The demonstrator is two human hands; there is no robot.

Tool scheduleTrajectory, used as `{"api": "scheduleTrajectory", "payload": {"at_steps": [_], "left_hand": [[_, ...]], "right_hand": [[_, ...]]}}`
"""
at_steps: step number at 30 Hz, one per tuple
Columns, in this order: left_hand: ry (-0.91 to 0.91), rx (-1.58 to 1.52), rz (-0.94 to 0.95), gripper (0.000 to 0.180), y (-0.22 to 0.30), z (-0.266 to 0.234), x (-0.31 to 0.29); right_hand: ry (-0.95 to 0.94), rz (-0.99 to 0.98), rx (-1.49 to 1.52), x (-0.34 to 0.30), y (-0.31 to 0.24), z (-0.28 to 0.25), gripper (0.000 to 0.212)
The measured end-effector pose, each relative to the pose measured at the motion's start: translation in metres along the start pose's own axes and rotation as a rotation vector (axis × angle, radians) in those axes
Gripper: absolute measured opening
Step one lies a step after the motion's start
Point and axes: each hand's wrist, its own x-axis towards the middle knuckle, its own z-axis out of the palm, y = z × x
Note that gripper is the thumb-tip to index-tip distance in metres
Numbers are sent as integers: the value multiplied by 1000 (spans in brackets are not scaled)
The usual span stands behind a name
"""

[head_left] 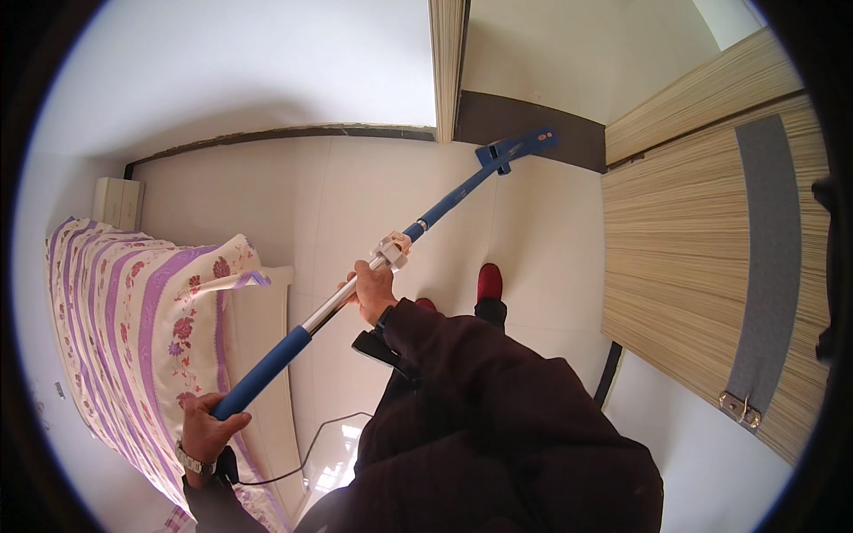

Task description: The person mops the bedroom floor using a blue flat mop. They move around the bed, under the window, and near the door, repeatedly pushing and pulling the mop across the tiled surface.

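Note:
A long-handled mop (329, 307) slants from the lower left up to the right, with blue sleeves, a bare silver stretch of pole and a whitish fitting (391, 251) partway along. My left hand (210, 430) is closed around the lower end of its blue grip. Farther up, my right hand (373, 291) wraps the silver pole just below the whitish fitting. The blue mop head (520, 147) lies at the far end, beside the dark doorway strip. Its underside is hidden from me.
At left stands a bed with a striped floral cover (160, 329). A small white cabinet (115, 202) sits behind it. A wood-grain door (684, 266) with a grey panel stands at right. The dark threshold strip (577, 142) crosses the doorway. My red shoe (490, 282) rests on pale tiles.

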Motion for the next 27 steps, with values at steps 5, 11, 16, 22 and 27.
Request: {"api": "scheduleTrajectory", "payload": {"at_steps": [5, 11, 16, 22, 27], "left_hand": [[206, 219, 120, 33, -8, -17, -19], [223, 206, 96, 29, -48, -19, -36], [448, 353, 217, 15, -58, 41, -30], [617, 456, 177, 17, -76, 76, -33], [211, 321, -18, 16, -131, 131, -55]], "right_hand": [[-107, 98, 113, -28, 10, 11, 15], [-59, 162, 158, -47, 57, 11, 15], [-34, 205, 113, -22, 51, -15, 17], [10, 126, 82, -9, 55, -28, 14], [211, 29, -30, -11, 110, -70, 16]]}}
